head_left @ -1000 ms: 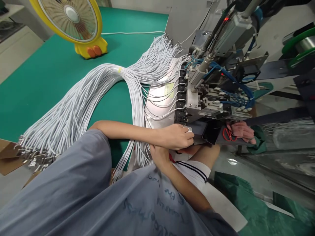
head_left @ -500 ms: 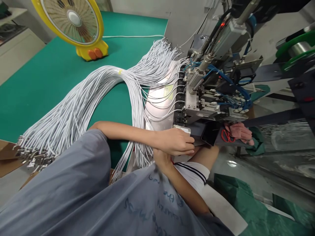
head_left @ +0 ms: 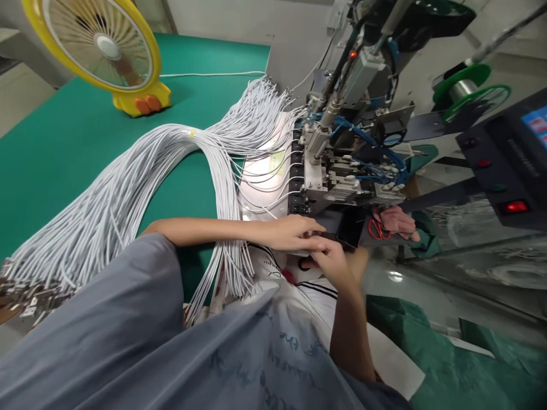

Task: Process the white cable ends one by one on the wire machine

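My left hand reaches across in front of me to the front edge of the metal machine, fingers curled together over something small that I cannot make out. My right hand is just under and to the right of it, fingers pinched against the left hand's fingertips. A thin white wire runs from the left hand back toward the machine's black connector block. A large bundle of white wires drapes over the green table and hangs down past my left forearm.
A yellow fan stands at the back left of the table. Red-handled scissors and a pink cloth lie right of the machine. A black control box with a red light is at far right, a green spool behind it.
My right hand has come up from under the left forearm to meet the left hand's fingertips. The view has shifted to the right, showing the control box.
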`<state>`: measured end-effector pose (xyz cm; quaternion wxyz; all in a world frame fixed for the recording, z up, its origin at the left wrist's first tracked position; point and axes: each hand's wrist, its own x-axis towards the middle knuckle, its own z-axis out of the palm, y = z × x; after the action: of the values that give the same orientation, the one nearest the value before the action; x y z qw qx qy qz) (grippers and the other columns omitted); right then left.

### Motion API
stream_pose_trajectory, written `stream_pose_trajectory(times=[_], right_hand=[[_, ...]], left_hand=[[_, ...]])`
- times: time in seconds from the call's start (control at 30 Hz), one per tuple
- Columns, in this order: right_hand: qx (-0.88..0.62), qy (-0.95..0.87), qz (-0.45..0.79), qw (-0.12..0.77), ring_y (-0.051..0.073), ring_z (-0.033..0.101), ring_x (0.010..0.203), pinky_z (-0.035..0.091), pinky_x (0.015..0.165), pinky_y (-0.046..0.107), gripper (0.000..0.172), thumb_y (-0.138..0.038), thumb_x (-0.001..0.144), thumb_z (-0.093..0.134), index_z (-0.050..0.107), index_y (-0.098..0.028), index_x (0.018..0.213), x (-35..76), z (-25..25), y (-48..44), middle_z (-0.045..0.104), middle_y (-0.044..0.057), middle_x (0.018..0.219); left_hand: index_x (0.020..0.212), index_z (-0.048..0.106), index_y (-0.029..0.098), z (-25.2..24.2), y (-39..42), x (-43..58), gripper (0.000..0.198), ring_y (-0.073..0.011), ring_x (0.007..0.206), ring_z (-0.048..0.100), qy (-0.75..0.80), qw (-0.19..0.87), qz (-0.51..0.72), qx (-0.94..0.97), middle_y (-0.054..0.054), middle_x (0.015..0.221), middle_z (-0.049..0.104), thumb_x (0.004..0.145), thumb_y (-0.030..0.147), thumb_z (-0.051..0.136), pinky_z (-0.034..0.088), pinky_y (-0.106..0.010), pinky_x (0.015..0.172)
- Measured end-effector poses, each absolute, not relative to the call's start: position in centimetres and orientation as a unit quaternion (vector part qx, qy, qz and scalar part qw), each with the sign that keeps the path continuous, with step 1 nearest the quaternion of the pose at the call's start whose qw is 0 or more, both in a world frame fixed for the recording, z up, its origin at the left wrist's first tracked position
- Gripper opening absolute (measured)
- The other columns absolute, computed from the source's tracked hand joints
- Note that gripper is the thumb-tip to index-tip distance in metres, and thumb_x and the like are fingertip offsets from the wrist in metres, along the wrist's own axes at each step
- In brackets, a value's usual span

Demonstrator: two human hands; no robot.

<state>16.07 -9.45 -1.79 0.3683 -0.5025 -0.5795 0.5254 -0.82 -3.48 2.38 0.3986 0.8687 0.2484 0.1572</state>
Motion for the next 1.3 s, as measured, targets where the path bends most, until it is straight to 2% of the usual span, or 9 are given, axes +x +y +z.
stream_pose_trajectory(times=[0.07,0.13,0.23,0.33,0.63,0.8,1.0,1.2,1.3], right_hand=[[-0.541,-0.554,0.517,0.364,0.014,0.055,0.055,0.046,0.050,0.026,0.015,-0.032,0.072,0.069,0.067,-0.017,0.069,18.2,-0.8,-9.7,0.062,0.000,0.060],[-0.571,-0.501,0.502,0.413,0.013,0.054,0.053,0.044,0.048,0.024,0.013,-0.030,0.067,0.073,0.067,-0.018,0.070,19.2,-0.3,-10.0,0.061,0.000,0.059],[-0.537,-0.422,0.515,0.519,0.013,0.057,0.056,0.048,0.055,0.026,0.018,-0.030,0.065,0.074,0.066,-0.020,0.078,18.8,-0.2,-10.3,0.063,0.000,0.063],[-0.477,-0.394,0.544,0.567,0.014,0.059,0.058,0.050,0.061,0.031,0.020,-0.036,0.070,0.069,0.065,-0.020,0.082,17.6,-0.3,-10.6,0.063,0.001,0.065],[-0.471,-0.499,0.427,0.589,0.014,0.052,0.069,0.044,0.060,0.027,0.012,-0.028,0.071,0.070,0.062,-0.020,0.067,16.0,-1.0,-10.4,0.053,0.001,0.073],[-0.463,-0.492,0.467,0.570,0.012,0.051,0.062,0.045,0.054,0.027,0.008,-0.026,0.072,0.069,0.065,-0.020,0.069,16.2,-0.2,-10.4,0.055,0.001,0.071],[-0.507,-0.515,0.464,0.512,0.011,0.048,0.057,0.040,0.048,0.025,0.005,-0.023,0.070,0.070,0.070,-0.019,0.067,17.0,1.6,-9.9,0.055,0.000,0.065],[-0.509,-0.502,0.386,0.583,0.010,0.047,0.057,0.037,0.049,0.025,0.009,-0.025,0.072,0.068,0.068,-0.019,0.066,15.7,-0.2,-9.9,0.051,-0.001,0.062],[-0.555,-0.521,0.289,0.581,0.010,0.044,0.054,0.033,0.047,0.024,0.009,-0.025,0.076,0.064,0.070,-0.019,0.072,15.3,-0.4,-10.2,0.049,-0.001,0.062]], left_hand=[[0.115,0.059,0.009,2.2,-3.1,-0.8,0.041,-0.0160,0.090,0.062,0.255,0.435,0.148,0.851,-0.010,0.105,0.066,0.090,0.041,0.050,0.044,-0.023,0.075],[0.106,0.064,0.011,2.2,-3.0,-0.7,0.033,-0.0133,0.080,0.062,0.248,0.456,0.144,0.843,-0.007,0.095,0.068,0.091,0.038,0.050,0.042,-0.021,0.070],[0.093,0.066,0.012,2.6,-3.3,-0.7,0.030,-0.0102,0.070,0.058,0.234,0.468,0.145,0.840,-0.003,0.080,0.066,0.094,0.031,0.044,0.040,-0.019,0.066],[0.087,0.067,0.011,3.1,-3.7,-0.7,0.032,-0.0085,0.066,0.054,0.229,0.484,0.161,0.829,-0.003,0.076,0.061,0.094,0.028,0.041,0.041,-0.018,0.064],[0.083,0.071,0.010,2.5,-4.3,-0.3,0.021,-0.0104,0.071,0.056,0.213,0.544,0.264,0.768,-0.005,0.076,0.062,0.084,0.028,0.060,0.045,-0.021,0.065],[0.082,0.069,0.009,2.4,-4.1,-0.4,0.027,-0.0076,0.058,0.054,0.218,0.609,0.237,0.725,-0.002,0.067,0.057,0.087,0.032,0.056,0.044,-0.019,0.055],[0.082,0.069,0.011,2.5,-3.8,-0.5,0.027,-0.0070,0.060,0.051,0.194,0.510,0.242,0.803,-0.002,0.067,0.056,0.090,0.024,0.047,0.043,-0.017,0.060],[0.072,0.069,0.010,2.1,-4.4,0.0,0.023,-0.0072,0.054,0.052,0.259,0.516,0.312,0.754,-0.002,0.061,0.060,0.082,0.028,0.060,0.040,-0.017,0.051],[0.073,0.069,0.010,1.8,-4.3,-0.2,0.024,-0.0079,0.055,0.053,0.271,0.459,0.330,0.779,-0.003,0.063,0.061,0.084,0.029,0.058,0.041,-0.018,0.053]])
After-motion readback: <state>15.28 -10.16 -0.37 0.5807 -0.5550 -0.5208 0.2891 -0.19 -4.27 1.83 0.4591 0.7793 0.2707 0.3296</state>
